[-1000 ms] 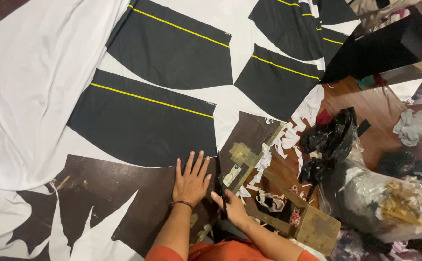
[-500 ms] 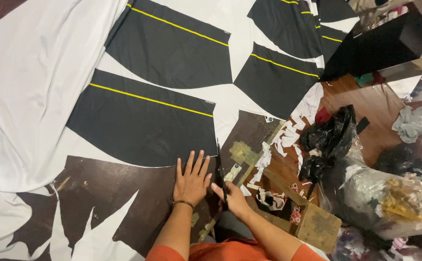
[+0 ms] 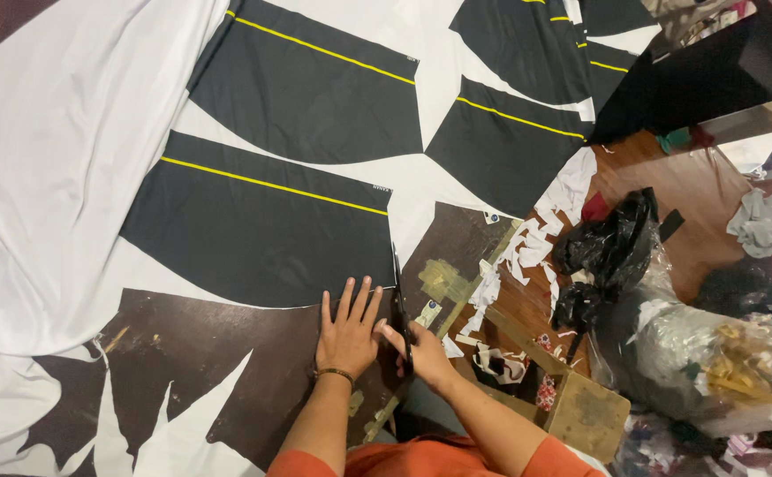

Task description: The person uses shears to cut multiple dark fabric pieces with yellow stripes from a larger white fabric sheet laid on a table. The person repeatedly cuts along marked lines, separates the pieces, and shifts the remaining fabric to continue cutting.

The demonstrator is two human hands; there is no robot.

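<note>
1. 1 left hand (image 3: 348, 331) lies flat, fingers spread, grasping nothing, on the white fabric (image 3: 59, 177).
2. 1 right hand (image 3: 421, 352) grips 1 pair of scissors (image 3: 399, 305), blades pointing far.
3. 4 black panels with yellow stripes show; the nearest black panel (image 3: 262, 230) lies just beyond both hands.

Even indoor light from above, fairly bright. White fabric (image 3: 41, 177) near overexposed at left, folds shown only by soft grey shading. Black panels (image 3: 262, 230) keep little detail. My left hand (image 3: 348, 331) throws faint shadow onto brown board (image 3: 227, 353). Clear plastic bag (image 3: 695, 353) glints. Right-edge clutter soft, slightly blurred; wide-angle stretch at corners.
</note>
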